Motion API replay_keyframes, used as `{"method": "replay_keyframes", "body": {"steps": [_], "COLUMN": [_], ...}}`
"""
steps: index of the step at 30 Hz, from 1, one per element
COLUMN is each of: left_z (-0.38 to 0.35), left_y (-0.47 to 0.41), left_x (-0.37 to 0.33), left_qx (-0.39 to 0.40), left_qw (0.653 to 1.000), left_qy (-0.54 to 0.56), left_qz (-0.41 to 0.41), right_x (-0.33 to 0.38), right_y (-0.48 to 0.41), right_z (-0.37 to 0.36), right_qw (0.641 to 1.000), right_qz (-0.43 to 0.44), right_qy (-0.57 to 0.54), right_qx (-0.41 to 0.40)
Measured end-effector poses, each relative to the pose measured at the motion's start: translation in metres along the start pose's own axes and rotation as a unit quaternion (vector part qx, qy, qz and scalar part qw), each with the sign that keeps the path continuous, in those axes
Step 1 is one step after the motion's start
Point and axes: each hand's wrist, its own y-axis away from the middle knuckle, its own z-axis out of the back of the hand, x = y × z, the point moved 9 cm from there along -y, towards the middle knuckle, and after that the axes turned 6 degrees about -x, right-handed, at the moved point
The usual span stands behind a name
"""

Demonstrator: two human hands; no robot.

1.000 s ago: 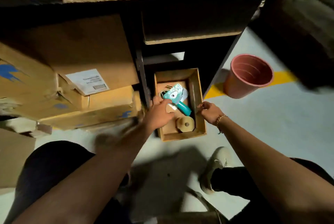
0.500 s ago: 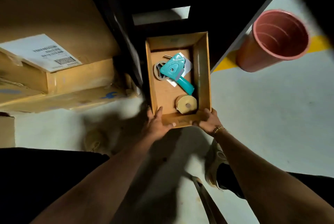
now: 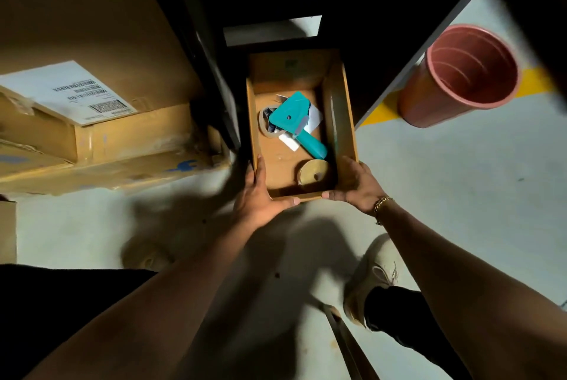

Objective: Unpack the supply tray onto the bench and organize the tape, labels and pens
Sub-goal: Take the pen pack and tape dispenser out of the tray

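A shallow cardboard supply tray [image 3: 345, 109] sits low under the bench, near the floor. Inside lie a teal tape dispenser [image 3: 294, 119] with a tape roll on it, a brown tape roll [image 3: 313, 171] at the near right corner, and white labels [image 3: 290, 142] under the dispenser. My left hand [image 3: 260, 198] grips the tray's near left corner. My right hand [image 3: 356, 184] grips the near right corner, thumb along the front edge. Pens are not visible.
Stacked cardboard boxes [image 3: 92, 134] with a shipping label fill the left. A dark bench leg [image 3: 214, 97] stands beside the tray. A reddish plastic bucket [image 3: 460, 79] stands at the right on the pale floor, by a yellow line. My shoe [image 3: 374, 275] is below.
My hands went from reaching into and beside the tray to gripping its near corners. The tray has come toward me, and my view has dropped closer over it.
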Motion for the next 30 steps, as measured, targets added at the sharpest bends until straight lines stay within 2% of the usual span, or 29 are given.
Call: {"method": "replay_keyframes", "body": {"steps": [3,11,16,23,28,30], "left_z": [0.002,0.044,0.077,0.098,0.095,0.096], "left_y": [-0.004,-0.039,-0.091,-0.135,-0.138,-0.13], "left_x": [0.001,-0.035,-0.053,-0.066,-0.065,-0.069], "left_qx": [-0.008,-0.048,-0.079,-0.105,-0.08,-0.062], "left_qw": [1.0,0.997,0.994,0.991,0.989,0.993], "left_qy": [0.021,0.027,0.027,0.058,0.125,0.103], "left_qz": [-0.013,-0.058,-0.071,-0.055,-0.016,-0.005], "right_x": [0.003,0.024,0.042,0.067,0.079,0.089], "right_y": [-0.008,-0.04,-0.093,-0.145,-0.139,-0.129], "right_z": [-0.003,0.018,0.032,0.042,0.04,0.044], "right_qw": [0.999,0.999,0.997,0.998,0.999,0.999], "right_qz": [-0.001,-0.007,0.007,0.021,0.011,0.012], "right_qy": [0.024,-0.043,-0.077,-0.053,-0.041,-0.012], "right_qx": [0.024,0.018,0.003,-0.012,-0.025,-0.035]}}
